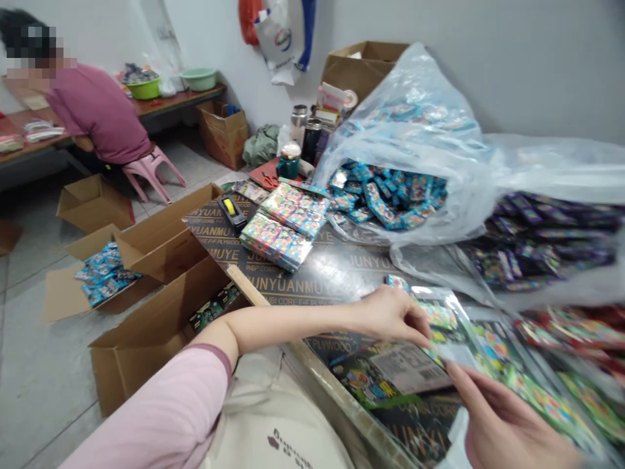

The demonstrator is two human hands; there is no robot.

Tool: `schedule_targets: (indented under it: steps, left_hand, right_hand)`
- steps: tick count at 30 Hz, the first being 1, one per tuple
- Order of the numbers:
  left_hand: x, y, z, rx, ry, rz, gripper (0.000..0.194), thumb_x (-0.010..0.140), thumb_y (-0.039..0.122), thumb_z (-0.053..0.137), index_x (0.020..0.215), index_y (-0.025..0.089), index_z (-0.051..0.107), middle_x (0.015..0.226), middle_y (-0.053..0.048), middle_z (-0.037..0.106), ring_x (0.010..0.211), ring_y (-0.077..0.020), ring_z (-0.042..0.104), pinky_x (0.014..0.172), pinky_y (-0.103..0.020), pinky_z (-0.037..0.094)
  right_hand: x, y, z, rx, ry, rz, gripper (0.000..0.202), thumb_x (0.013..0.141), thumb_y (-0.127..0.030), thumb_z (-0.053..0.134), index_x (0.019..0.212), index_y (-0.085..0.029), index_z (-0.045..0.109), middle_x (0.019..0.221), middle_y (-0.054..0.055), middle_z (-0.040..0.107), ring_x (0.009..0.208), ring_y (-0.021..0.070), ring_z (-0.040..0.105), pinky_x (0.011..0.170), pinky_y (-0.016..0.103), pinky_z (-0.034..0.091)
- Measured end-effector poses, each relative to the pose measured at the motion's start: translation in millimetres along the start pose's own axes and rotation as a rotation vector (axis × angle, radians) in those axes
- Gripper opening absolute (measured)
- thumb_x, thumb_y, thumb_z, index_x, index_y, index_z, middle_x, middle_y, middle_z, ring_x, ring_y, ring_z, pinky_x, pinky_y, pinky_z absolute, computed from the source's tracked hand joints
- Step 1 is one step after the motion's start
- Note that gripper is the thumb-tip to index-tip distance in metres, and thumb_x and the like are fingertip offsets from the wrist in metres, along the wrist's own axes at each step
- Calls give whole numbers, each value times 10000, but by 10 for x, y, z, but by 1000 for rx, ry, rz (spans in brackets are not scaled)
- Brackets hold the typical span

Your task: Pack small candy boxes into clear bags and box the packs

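Note:
My left hand (pixel 393 316) reaches across the plywood table with thumb and fingers pinched on the edge of a clear, green-printed plastic bag (pixel 442 312). Lower right, my right hand (pixel 508 417) has its thumb and fingers closed at the same bag's near edge; motion blurs the grip. Under my hands lies a flat green-and-black printed packet (pixel 378 374) with a pale label panel. A small blue sachet (pixel 396 282) sits just beyond my left hand. More printed green bags (pixel 532 384) lie to the right.
Large plastic sacks hold blue sachets (pixel 385 192) and purple sachets (pixel 537 247); red packets (pixel 576 332) lie nearer. Stacked printed packs (pixel 276 241) and a tape dispenser (pixel 232 213) are on the table. Open cartons (pixel 141 339) stand left. A co-worker (pixel 97 111) sits on a pink stool (pixel 153 169).

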State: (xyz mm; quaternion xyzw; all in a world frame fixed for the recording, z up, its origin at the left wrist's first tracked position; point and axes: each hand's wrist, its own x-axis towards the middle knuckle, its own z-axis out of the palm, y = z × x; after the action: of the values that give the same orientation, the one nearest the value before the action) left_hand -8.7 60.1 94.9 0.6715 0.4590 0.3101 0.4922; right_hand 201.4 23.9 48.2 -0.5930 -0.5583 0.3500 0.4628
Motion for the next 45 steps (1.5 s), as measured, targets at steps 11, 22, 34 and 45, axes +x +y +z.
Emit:
schedule_targets:
  steps: [11, 22, 34, 45]
  left_hand:
    - [-235, -33, 187, 366, 102, 378, 138, 846, 269, 606, 816, 167, 696, 908, -73, 741, 807, -183, 690, 752, -295, 532]
    - [-216, 19, 345, 395, 185, 431, 202, 879, 270, 549, 872, 218, 744, 908, -39, 748, 806, -170, 703, 727, -275, 562]
    - [-287, -27, 386, 458, 155, 448, 215, 898, 258, 519, 906, 215, 730, 944, -61, 739, 808, -163, 700, 697, -261, 556]
    - [-272, -24, 443, 434, 156, 484, 185, 896, 179, 520, 906, 179, 704, 952, -67, 710, 827, -145, 675, 734, -240, 523]
  right_hand:
    - [-273, 73, -30, -75, -153, -424, 287, 921, -389, 519, 1140, -256, 650, 1241, 64, 654, 1158, 218, 605, 1019, 407, 471]
    - [237, 1192, -1393, -741, -76, 52, 84, 748, -141, 663, 677, -161, 705, 746, 77, 622, 820, 230, 536, 802, 356, 405]
    - [184, 1306, -1297, -735, -176, 5, 133, 763, -116, 584, 651, -184, 559, 754, 46, 587, 800, 188, 507, 763, 299, 372]
    - [117, 1037, -1326, -620, -96, -66, 101, 788, -128, 477, 724, -206, 478, 754, 48, 568, 750, 194, 517, 710, 307, 387]
